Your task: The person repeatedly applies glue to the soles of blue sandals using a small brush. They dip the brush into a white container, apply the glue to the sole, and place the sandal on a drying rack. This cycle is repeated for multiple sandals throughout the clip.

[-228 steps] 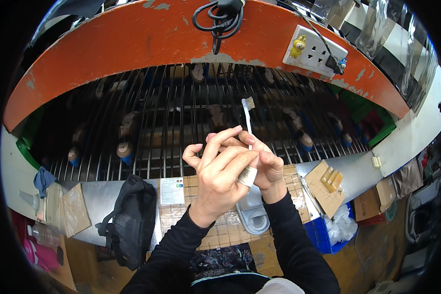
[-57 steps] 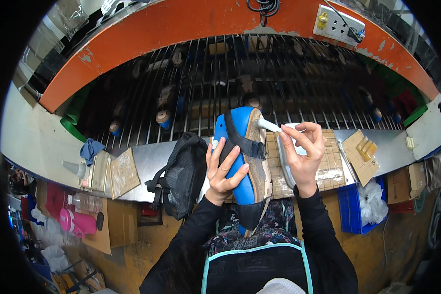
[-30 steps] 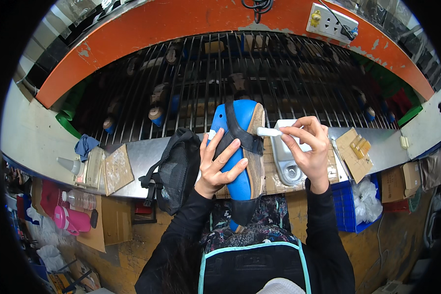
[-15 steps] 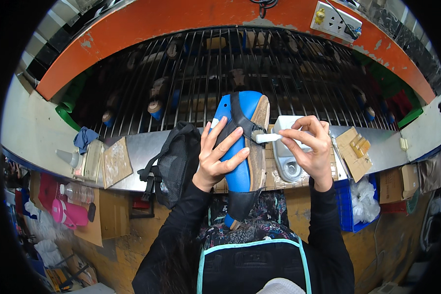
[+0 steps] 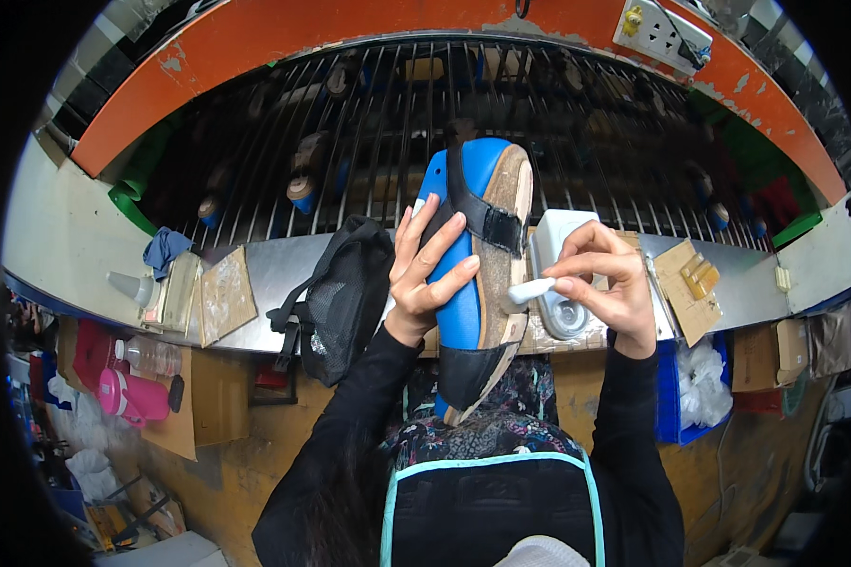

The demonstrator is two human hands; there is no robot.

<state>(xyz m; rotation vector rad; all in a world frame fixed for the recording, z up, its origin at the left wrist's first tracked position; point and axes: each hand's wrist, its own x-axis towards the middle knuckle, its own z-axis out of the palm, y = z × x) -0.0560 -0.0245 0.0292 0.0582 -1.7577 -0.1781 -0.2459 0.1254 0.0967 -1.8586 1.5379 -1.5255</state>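
Blue and smooth, the shoe last (image 5: pixel 487 168) stood tilted under the left hand (image 5: pixel 427 279), whose fingers were spread over its flank, probably so that the grip steadied a wide stretch of it. It was held in front of the body, near the desk's front edge, with the lower end above the lap (whether it rested there, I could not tell). That angle turned the cork-coloured sole (image 5: pixel 497 276) toward the right hand (image 5: pixel 603 281), which seemed the point of holding it so.

The right hand was narrow, thumb and forefinger pinching a white brush (image 5: pixel 539 288); its head appeared to touch the sole's side. A fingertip pinch like that presumably suited light, careful strokes. A black strap (image 5: pixel 504 227) crossed the last above, apart from the brush.

Just behind the brush, a pale container (image 5: pixel 556 225) with a round well stood on the desk (image 5: pixel 272 279), perhaps set there to shorten the brush's trips. A black mesh bag (image 5: pixel 342 302) lay left of the left arm, seemingly out of the working space. Amber blocks (image 5: pixel 699 276) rested on cardboard (image 5: pixel 673 260) to the right, and beyond the desk ran dark bars (image 5: pixel 378 151), with other lasts (image 5: pixel 303 194) among them.
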